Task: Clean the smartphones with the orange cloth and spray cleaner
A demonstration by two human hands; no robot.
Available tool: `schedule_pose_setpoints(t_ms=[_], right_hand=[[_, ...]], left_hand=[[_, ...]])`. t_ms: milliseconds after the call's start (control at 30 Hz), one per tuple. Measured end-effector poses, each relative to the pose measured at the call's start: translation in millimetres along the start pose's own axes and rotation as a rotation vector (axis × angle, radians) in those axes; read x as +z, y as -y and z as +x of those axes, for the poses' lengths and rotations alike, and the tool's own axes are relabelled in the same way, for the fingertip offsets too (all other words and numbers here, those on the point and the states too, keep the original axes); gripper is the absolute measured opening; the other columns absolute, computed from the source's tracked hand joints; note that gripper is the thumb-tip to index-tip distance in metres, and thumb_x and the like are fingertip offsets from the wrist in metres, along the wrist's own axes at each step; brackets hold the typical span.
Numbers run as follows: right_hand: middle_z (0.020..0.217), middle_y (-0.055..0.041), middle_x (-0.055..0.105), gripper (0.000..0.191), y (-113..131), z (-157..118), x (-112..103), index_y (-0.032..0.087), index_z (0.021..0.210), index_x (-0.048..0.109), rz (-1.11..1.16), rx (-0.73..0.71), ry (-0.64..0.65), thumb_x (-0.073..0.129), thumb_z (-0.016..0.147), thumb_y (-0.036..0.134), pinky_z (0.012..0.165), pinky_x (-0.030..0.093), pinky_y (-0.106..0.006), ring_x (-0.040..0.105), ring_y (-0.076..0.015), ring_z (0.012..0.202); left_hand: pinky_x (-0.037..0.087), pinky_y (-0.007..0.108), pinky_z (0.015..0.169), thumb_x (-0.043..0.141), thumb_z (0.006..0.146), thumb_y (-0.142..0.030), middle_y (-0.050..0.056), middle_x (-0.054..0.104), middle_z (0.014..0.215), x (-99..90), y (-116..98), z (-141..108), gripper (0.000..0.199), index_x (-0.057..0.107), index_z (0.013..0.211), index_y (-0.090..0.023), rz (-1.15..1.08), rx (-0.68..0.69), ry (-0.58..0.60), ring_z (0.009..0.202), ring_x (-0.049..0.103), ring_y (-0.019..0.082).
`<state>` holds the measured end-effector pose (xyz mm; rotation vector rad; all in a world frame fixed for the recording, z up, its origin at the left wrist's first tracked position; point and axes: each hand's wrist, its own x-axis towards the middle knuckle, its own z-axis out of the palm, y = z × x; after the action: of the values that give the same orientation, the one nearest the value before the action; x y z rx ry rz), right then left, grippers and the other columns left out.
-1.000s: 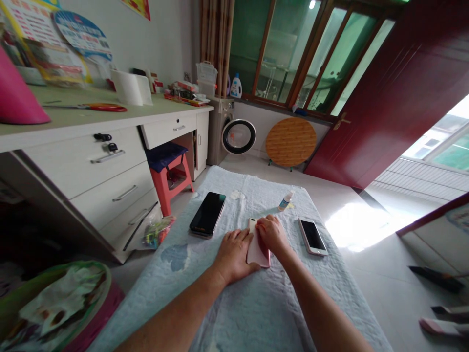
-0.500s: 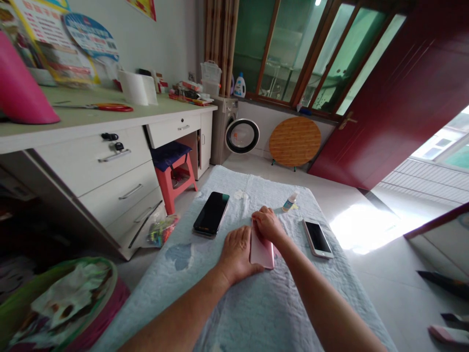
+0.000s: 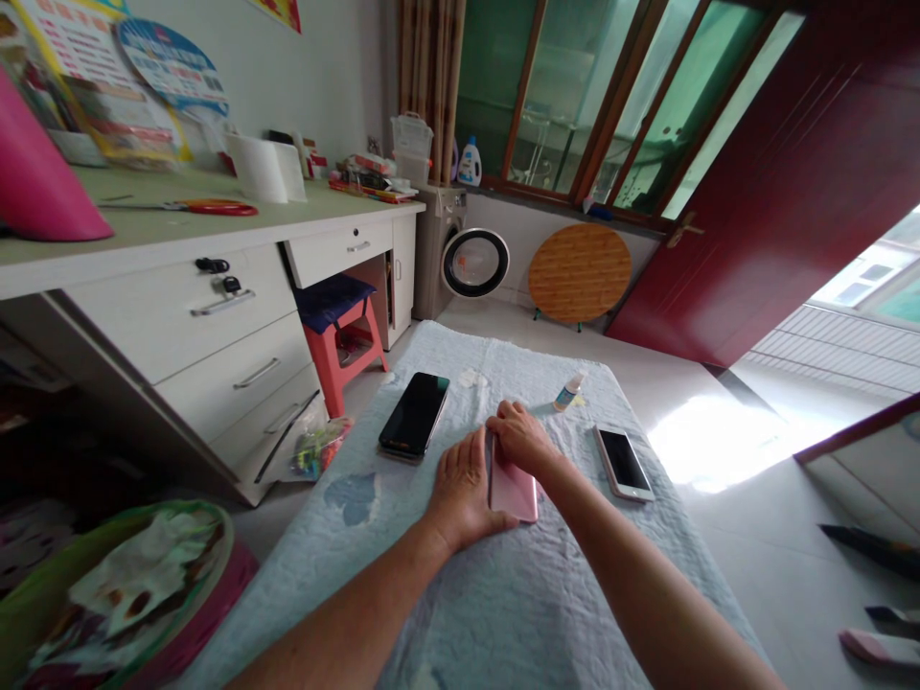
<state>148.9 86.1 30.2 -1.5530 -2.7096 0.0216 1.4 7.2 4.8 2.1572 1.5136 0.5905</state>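
Observation:
A pink phone [image 3: 515, 496] lies back up on the cloth-covered table, straight in front of me. My left hand [image 3: 464, 489] grips its left side, the thumb running along the near edge. Over the far part of the phone, my right hand [image 3: 518, 436] is closed with curled fingers pressed at the far left corner. Whether anything is pinched under those fingers is hidden. To the left lies a large black phone [image 3: 415, 414], screen up. A white phone [image 3: 623, 464] with a dark screen rests on the right. Beyond my right hand stands a small spray bottle [image 3: 568, 393].
A light blue quilted cloth [image 3: 495, 613] covers the table. A white desk [image 3: 237, 316] with scissors [image 3: 216, 207] stands left, a red stool [image 3: 337, 350] beneath it. At lower left is a waste basket [image 3: 222, 565]. A washing machine [image 3: 435, 259] stands open at the back.
My right hand has slid slightly left and away along the pink phone. The left hand's fingers have straightened a little while it stays at the phone's side.

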Motion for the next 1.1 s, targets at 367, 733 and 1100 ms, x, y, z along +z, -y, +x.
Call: schedule_pose_setpoints(t_ms=[367, 733, 1100], right_hand=[[0.091, -0.0060, 0.053, 0.014, 23, -24, 8, 0.018, 0.088, 0.066, 0.125, -0.011, -0.065, 0.053, 0.085, 0.015, 0.077, 0.038, -0.027, 0.042, -0.0181, 0.084], [0.093, -0.0050, 0.053, 0.015, 48, -59, 2, 0.020, 0.082, 0.065, 0.195, 0.011, -0.047, 0.051, 0.087, 0.018, 0.072, 0.039, -0.023, 0.046, -0.0167, 0.089], [0.094, -0.0062, 0.055, 0.010, 50, -66, 17, 0.017, 0.075, 0.068, 0.302, -0.044, -0.093, 0.061, 0.081, 0.020, 0.081, 0.041, -0.028, 0.047, -0.0183, 0.088]], left_hand=[[0.024, 0.047, 0.112, 0.077, 0.046, -0.056, 0.020, 0.032, 0.147, 1.2, -2, -1, 0.126, 0.012, 0.146, -0.013, 0.003, -0.014, -0.035, 0.136, 0.030, 0.037], [0.026, 0.048, 0.110, 0.071, 0.053, -0.047, 0.022, 0.037, 0.144, 13.0, 7, 1, 0.119, 0.003, 0.146, -0.015, 0.026, 0.051, -0.109, 0.132, 0.037, 0.035], [0.024, 0.050, 0.110, 0.077, 0.052, -0.046, 0.016, 0.027, 0.151, -10.5, 14, 6, 0.106, 0.028, 0.143, -0.021, 0.017, 0.144, 0.111, 0.135, 0.031, 0.037]])
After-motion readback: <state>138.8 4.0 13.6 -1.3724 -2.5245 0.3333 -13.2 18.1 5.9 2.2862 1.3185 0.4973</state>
